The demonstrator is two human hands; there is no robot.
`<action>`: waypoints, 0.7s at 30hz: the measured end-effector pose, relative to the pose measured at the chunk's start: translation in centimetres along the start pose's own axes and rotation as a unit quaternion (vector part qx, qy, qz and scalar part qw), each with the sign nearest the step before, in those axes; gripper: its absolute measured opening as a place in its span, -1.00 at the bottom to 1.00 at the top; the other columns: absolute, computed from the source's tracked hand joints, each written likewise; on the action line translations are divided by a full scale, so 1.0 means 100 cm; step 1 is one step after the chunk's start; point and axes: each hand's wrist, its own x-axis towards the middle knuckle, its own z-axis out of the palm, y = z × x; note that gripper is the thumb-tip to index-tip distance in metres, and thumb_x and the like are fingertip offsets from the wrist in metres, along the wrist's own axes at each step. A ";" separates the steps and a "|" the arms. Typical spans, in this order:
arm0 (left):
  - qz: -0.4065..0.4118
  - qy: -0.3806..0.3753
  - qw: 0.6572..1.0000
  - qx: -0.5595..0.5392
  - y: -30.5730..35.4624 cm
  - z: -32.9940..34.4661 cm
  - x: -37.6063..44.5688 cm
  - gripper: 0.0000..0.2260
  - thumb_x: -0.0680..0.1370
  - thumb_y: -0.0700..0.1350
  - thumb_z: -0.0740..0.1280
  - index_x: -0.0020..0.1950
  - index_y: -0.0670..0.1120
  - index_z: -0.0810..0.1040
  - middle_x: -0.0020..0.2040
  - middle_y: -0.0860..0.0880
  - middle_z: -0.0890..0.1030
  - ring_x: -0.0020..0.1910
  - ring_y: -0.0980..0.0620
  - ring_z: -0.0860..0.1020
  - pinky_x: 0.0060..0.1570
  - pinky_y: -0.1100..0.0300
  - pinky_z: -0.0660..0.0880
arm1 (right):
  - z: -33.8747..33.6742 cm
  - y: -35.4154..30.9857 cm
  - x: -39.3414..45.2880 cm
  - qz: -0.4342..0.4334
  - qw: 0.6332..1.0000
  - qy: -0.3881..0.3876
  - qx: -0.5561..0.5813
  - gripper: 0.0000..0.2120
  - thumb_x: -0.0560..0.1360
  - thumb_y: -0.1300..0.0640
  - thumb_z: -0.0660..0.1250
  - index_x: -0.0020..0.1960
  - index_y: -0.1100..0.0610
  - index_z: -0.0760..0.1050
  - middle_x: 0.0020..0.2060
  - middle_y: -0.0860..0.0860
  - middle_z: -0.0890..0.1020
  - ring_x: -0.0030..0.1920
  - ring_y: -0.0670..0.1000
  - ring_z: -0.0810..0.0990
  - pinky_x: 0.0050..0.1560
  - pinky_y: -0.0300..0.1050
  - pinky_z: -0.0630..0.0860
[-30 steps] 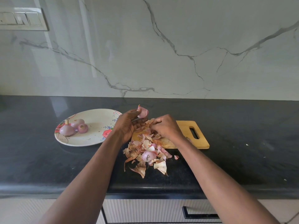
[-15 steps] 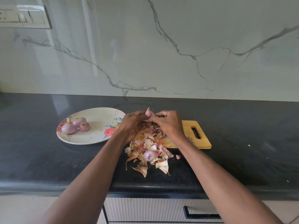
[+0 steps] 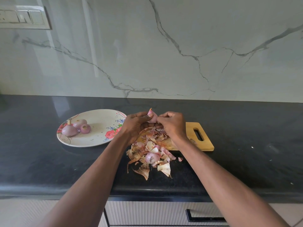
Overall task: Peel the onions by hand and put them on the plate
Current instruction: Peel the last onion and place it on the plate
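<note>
Both hands hold one small pink onion (image 3: 152, 117) above the wooden cutting board (image 3: 199, 136): left hand (image 3: 136, 124) grips it, right hand (image 3: 172, 123) pinches its skin. The floral white plate (image 3: 96, 138) lies left, nearer the left hand.

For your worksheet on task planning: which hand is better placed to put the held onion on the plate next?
Probably the left hand: it grips the onion and is nearest the plate.

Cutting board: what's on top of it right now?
Onion skins are heaped over the near-left part of the cutting board and spill onto the counter. Its handle end is bare. The right hand hides part of the board, so anything under it cannot be seen.
</note>
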 end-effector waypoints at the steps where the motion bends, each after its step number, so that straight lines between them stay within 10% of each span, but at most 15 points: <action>1: -0.004 0.002 1.000 -0.004 -0.001 -0.001 0.002 -0.77 0.57 -0.29 0.38 0.18 -0.37 0.59 0.05 -0.33 0.68 0.00 -0.25 0.66 0.14 -0.07 0.60 | -0.001 0.000 0.000 0.010 1.000 -0.001 0.011 -0.95 0.34 0.28 0.54 -0.26 0.20 0.68 -0.35 0.04 0.69 -0.36 -0.06 0.65 -0.33 -0.16 0.59; 21: -0.001 0.010 1.000 -0.008 0.000 -0.003 0.001 -0.84 0.56 -0.28 0.38 0.09 -0.34 0.61 -0.01 -0.26 0.70 -0.03 -0.17 0.68 0.09 -0.01 0.64 | -0.002 -0.002 0.003 0.069 0.995 -0.029 0.072 -0.94 0.40 0.30 0.48 -0.26 0.24 0.68 -0.37 0.11 0.68 -0.38 -0.03 0.65 -0.28 -0.15 0.61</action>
